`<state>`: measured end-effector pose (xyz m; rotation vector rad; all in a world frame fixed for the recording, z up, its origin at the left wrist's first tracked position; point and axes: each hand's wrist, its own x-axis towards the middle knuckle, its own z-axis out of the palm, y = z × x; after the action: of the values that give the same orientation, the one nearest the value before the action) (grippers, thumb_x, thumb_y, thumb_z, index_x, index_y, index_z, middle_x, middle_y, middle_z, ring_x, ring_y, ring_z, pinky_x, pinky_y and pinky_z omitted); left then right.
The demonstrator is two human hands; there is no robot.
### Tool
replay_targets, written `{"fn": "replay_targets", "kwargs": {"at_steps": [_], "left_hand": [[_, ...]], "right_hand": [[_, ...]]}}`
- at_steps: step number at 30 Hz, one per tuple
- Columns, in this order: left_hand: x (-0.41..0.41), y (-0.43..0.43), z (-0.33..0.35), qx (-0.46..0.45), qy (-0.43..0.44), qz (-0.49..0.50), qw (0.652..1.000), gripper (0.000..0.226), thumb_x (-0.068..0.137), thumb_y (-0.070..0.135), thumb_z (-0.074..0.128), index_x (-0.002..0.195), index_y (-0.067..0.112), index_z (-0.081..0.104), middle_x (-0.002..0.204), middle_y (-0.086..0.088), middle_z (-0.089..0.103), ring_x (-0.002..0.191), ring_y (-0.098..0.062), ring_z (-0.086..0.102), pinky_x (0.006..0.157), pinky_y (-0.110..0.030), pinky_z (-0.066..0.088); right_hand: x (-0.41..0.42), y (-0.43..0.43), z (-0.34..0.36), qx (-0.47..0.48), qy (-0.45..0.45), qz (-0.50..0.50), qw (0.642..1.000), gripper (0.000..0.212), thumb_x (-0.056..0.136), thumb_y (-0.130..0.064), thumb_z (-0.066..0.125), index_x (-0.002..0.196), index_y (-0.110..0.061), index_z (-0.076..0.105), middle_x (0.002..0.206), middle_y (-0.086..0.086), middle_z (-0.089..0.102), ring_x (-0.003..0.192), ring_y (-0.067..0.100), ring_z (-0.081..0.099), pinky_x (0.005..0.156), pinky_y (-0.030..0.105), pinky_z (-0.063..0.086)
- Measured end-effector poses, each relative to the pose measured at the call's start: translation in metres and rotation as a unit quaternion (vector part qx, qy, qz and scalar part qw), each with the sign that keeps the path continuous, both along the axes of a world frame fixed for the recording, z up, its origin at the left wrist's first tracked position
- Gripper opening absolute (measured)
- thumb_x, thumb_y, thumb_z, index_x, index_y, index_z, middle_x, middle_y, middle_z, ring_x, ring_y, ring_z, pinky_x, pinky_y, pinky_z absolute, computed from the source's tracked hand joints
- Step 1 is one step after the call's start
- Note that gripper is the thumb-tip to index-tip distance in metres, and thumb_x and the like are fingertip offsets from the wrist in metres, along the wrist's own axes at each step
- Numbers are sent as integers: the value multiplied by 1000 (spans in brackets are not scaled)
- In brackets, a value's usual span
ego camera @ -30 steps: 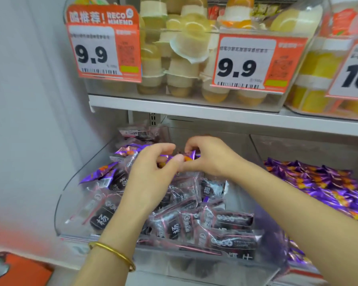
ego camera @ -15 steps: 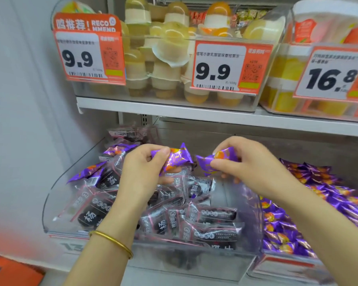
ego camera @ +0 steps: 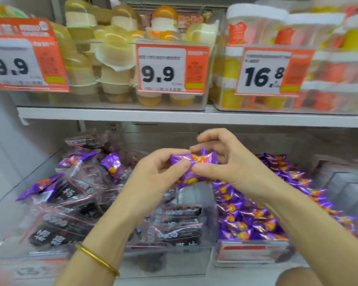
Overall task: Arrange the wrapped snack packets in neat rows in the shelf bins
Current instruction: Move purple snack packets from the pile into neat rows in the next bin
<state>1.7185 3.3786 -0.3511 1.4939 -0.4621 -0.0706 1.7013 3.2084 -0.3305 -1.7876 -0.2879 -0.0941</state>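
Observation:
My left hand (ego camera: 153, 174) and my right hand (ego camera: 225, 162) meet above the lower shelf and together pinch purple snack packets (ego camera: 194, 162) with orange print; a second purple packet seems stacked under the top one. Below them a clear bin (ego camera: 174, 259) holds several dark packets (ego camera: 174, 223) in clear wrap with red edges. A few stray purple packets (ego camera: 112, 164) lie among the dark ones at the left. To the right, another bin (ego camera: 252, 252) is filled with purple packets (ego camera: 256, 215).
The white upper shelf (ego camera: 194, 116) carries clear bins of jelly cups (ego camera: 112, 58) behind orange price tags reading 9.9 (ego camera: 170, 69) and 16.8 (ego camera: 265, 73). A grey wall (ego camera: 4, 151) closes the left side. Blurred grey packs (ego camera: 347, 188) sit at far right.
Each hand held its own purple packet apart half a second ago. The hands have come together and now hold the packets as one bunch, shifted right, over the gap between the bins.

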Motion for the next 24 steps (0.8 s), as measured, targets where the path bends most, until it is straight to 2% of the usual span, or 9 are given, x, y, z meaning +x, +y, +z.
{"fn": "replay_targets", "kwargs": {"at_steps": [2, 4, 6, 9, 11, 13, 15, 19, 24], "left_hand": [[-7, -22, 5, 4, -40, -19, 999, 17, 81, 10, 62, 97, 13, 66, 86, 4, 74, 75, -5, 67, 67, -17, 53], [-13, -51, 6, 10, -60, -27, 998, 15, 79, 10, 67, 92, 17, 65, 84, 2, 73, 72, -7, 67, 66, -23, 55], [-20, -84, 5, 33, -65, -31, 997, 22, 77, 17, 74, 92, 23, 60, 90, -3, 71, 74, -11, 67, 65, -29, 56], [-28, -129, 0, 48, -50, -59, 996, 33, 76, 28, 73, 99, 29, 50, 103, 2, 63, 79, -10, 65, 70, -29, 55], [-30, -154, -4, 106, -95, -61, 988, 27, 80, 25, 71, 99, 29, 53, 107, 6, 60, 79, -7, 63, 77, -26, 52], [-32, -175, -6, 217, -183, -73, 956, 15, 83, 21, 67, 95, 27, 61, 103, 6, 62, 83, -5, 59, 78, -17, 45], [-34, -196, -9, 300, -249, -112, 914, 10, 84, 21, 66, 93, 20, 69, 93, 5, 60, 87, -9, 56, 79, -18, 39], [-29, -232, -24, 433, -325, -167, 824, 15, 84, 27, 66, 94, 20, 74, 87, 6, 58, 93, -13, 49, 88, -22, 32], [-24, -246, -38, 492, -345, -171, 781, 12, 79, 34, 70, 87, 26, 73, 89, 5, 52, 97, -19, 46, 90, -37, 40]], "right_hand": [[-13, -24, 7, -34, 2, 34, 999, 57, 70, -6, 78, 118, -25, 53, 114, 0, 65, 88, 10, 65, 77, 26, 55], [-29, -51, 14, -90, -12, 23, 996, 54, 68, -1, 79, 114, -23, 60, 109, -2, 66, 90, 5, 64, 79, 19, 51], [-46, -79, 18, -119, -20, -28, 992, 47, 66, 1, 79, 105, -22, 65, 101, -1, 70, 84, 6, 65, 76, 21, 53], [-74, -130, 16, -121, -12, -113, 986, 40, 64, 2, 79, 96, -20, 68, 84, 0, 71, 72, 10, 64, 69, 25, 53], [-92, -168, 11, -101, 3, -175, 979, 37, 64, 2, 78, 94, -17, 68, 80, 0, 70, 70, 10, 62, 63, 20, 53], [-107, -200, 4, -105, 25, -218, 970, 36, 64, 1, 78, 94, -15, 68, 83, 4, 69, 68, 9, 62, 58, 16, 50], [-116, -221, -4, -141, 39, -239, 960, 36, 64, -1, 79, 94, -18, 68, 85, 5, 68, 66, 7, 60, 56, 16, 47], [-123, -239, -16, -182, 42, -240, 953, 37, 64, -5, 82, 90, -28, 68, 85, -5, 68, 71, 6, 62, 66, 23, 51], [-125, -251, -28, -209, 40, -214, 953, 41, 64, -6, 83, 91, -33, 68, 86, -13, 67, 78, 12, 66, 74, 26, 55]]}}
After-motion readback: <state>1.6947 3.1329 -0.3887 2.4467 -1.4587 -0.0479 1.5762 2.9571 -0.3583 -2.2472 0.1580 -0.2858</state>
